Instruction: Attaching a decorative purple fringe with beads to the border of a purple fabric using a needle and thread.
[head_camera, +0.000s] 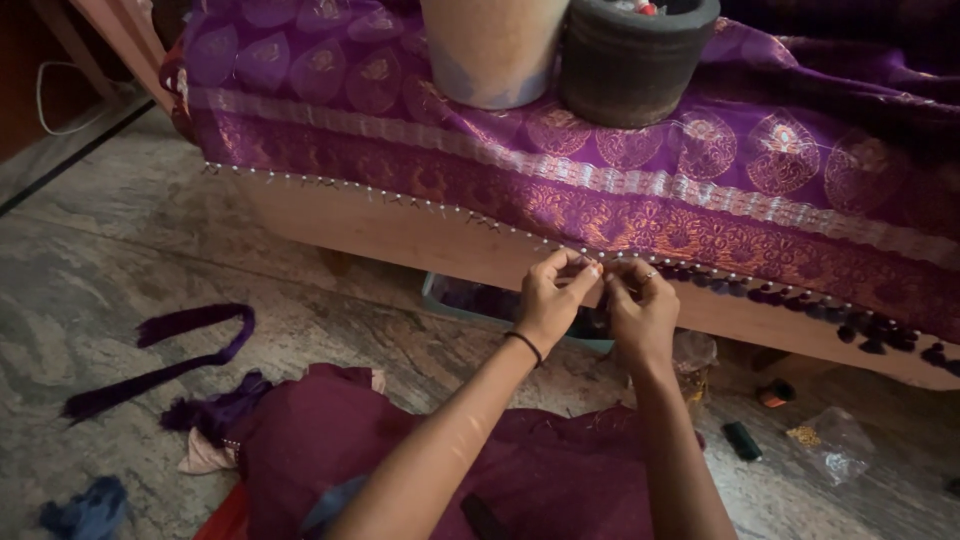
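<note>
Purple brocade cloth (620, 170) hangs over a low wooden bench (400, 235), its lower edge at the fingertips. Above the hands, a dark stone mortar (635, 65) and a tan vessel (490, 50) weigh it down. Finished tassel knots (870, 330) run rightward of the hands; beaded fringe runs leftward. Left hand (550, 300) and right hand (640, 305) meet, fingers pinching the hem threads together. Judged step: knotting the edge fringe. Next move needs a tight, even pull.
</note>
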